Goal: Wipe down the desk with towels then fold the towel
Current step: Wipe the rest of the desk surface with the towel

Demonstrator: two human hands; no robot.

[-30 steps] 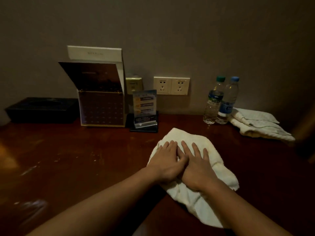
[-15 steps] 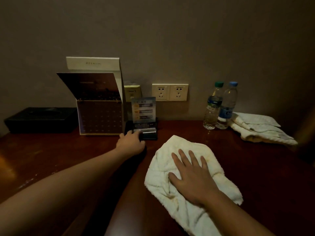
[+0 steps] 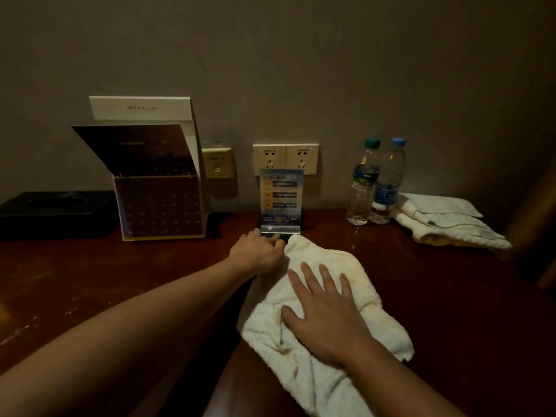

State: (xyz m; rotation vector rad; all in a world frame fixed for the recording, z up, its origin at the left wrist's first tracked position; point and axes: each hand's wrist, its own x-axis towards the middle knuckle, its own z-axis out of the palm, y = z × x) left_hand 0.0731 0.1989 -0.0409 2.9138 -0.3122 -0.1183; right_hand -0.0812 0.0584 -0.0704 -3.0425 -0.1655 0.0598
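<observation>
The white towel (image 3: 328, 255) lies crumpled on the dark wooden desk (image 3: 120, 281), slightly toward 3 o'clock of the desk's middle, its near end trailing to 6 o'clock by the desk's front edge. The right hand (image 3: 328, 323) lies flat on it with fingers straight and spread, holding nothing. This palm-down pressure is likely there to pin the cloth to the wood so it wipes rather than slides. At 12 o'clock from the towel, just beside its far edge, stands an acrylic sign stand (image 3: 281, 200). The left hand (image 3: 255, 251) reaches in from 8 o'clock with its fingers curled onto the stand's front lip, gripping the base. This is probably to shift it and expose the strip of desk beneath for wiping. At 1 o'clock, against the wall, 2 water bottles (image 3: 362, 188) stand upright and touching. A second folded towel (image 3: 445, 224) rests at 2 o'clock, well apart from the working one. At 10 o'clock sits a patterned box (image 3: 159, 203) with its lid propped open, and a black tissue box (image 3: 54, 212) lies beyond it at 9 o'clock. Wiping looks underway, with folding not yet begun.
</observation>
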